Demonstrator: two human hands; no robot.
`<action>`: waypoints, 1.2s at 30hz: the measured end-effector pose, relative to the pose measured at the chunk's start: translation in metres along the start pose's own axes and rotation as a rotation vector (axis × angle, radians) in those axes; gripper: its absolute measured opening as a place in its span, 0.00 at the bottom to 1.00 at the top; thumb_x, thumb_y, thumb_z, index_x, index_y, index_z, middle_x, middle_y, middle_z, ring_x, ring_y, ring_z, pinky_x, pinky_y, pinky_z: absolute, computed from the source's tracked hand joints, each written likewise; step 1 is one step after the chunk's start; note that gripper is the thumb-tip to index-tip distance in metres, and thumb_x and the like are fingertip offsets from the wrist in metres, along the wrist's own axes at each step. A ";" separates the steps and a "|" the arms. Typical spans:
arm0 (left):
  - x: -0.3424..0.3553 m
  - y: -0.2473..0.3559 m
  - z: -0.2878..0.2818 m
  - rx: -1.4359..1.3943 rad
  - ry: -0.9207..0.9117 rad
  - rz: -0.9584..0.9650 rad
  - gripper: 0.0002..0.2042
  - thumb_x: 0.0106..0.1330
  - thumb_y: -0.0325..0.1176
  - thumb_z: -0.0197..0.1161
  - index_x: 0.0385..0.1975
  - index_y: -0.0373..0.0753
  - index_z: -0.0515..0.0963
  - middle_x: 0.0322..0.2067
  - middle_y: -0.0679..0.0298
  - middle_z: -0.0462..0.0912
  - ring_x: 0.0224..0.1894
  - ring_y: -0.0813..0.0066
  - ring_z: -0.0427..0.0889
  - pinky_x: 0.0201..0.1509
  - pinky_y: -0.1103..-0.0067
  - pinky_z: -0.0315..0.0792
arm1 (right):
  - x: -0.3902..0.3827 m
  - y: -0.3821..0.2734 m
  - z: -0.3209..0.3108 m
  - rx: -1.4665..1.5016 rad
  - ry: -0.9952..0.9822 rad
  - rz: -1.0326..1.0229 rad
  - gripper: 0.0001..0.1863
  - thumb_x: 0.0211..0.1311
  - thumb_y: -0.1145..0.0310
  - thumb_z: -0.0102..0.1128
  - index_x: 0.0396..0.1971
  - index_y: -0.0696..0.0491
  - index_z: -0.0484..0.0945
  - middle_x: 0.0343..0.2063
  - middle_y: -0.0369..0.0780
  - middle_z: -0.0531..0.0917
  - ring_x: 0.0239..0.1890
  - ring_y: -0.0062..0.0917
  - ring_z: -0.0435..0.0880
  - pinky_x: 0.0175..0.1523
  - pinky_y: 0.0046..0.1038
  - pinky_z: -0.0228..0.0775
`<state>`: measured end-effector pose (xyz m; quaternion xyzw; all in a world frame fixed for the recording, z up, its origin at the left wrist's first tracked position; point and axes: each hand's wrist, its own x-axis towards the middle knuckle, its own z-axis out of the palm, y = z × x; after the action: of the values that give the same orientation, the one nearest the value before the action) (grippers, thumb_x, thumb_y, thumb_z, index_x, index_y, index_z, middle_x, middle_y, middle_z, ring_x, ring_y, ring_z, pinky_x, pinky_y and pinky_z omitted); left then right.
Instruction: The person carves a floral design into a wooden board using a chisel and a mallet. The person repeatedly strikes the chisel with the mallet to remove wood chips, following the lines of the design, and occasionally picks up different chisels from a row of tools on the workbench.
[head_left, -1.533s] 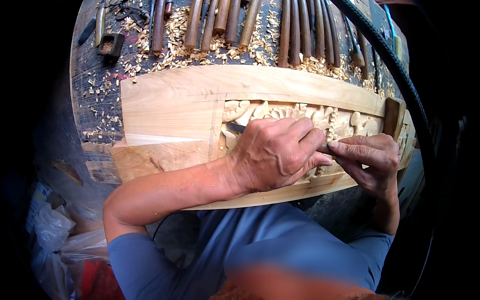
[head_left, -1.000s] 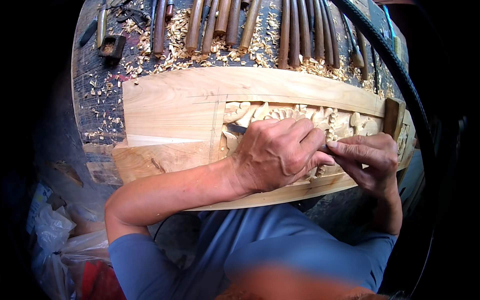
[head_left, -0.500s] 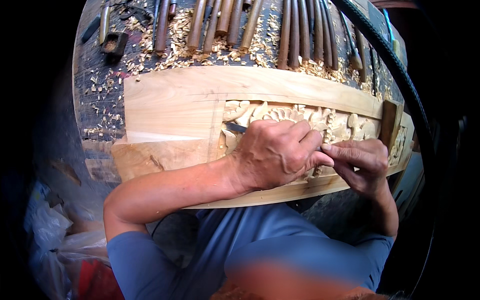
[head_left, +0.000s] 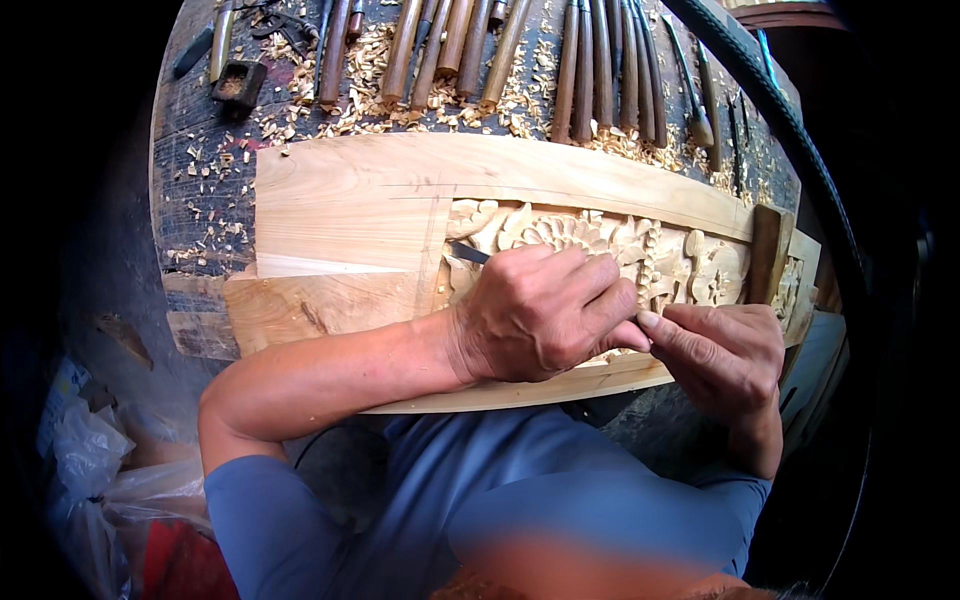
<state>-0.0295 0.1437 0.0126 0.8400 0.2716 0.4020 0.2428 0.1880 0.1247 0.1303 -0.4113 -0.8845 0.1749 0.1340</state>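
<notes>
My left hand (head_left: pixel 548 318) is wrapped round a carving chisel (head_left: pixel 468 252), whose flat dark metal end sticks out to the left of the fist. My right hand (head_left: pixel 728 352) pinches with bent fingers at the tool's other end, against my left thumb; that end is mostly hidden by the fingers. Both hands rest over a pale wooden panel (head_left: pixel 340 215) with pencil lines on its plain left part. Beneath and beyond my hands lies its recessed relief carving (head_left: pixel 560 232) of petals, leaves and beads, partly covered by the left hand.
Several wooden-handled chisels (head_left: pixel 600 75) lie in rows along the far side of the bench, among wood shavings (head_left: pixel 400 118). A small dark block (head_left: pixel 238 85) sits at far left. An upright wooden piece (head_left: pixel 769 250) stands on the panel's right. A black cable (head_left: pixel 790 125) crosses the right side.
My right hand has shifted slightly down, staying at my left thumb. My left hand has kept its grip on the chisel and moved only a little. The whole view has tilted slightly.
</notes>
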 end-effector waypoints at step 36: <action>-0.004 0.014 -0.010 0.080 -0.015 0.611 0.15 0.60 0.31 0.63 0.45 0.32 0.83 0.47 0.56 0.86 0.52 0.63 0.85 0.61 0.68 0.79 | 0.128 0.077 0.065 0.558 0.655 0.704 0.18 0.75 0.73 0.59 0.61 0.52 0.84 0.28 0.40 0.90 0.23 0.16 0.86 0.25 0.19 0.76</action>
<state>-0.0356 0.1331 0.0244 0.8946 0.0205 0.4393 0.0792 0.1357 0.2577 0.0511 -0.6638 -0.5259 0.2995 0.4395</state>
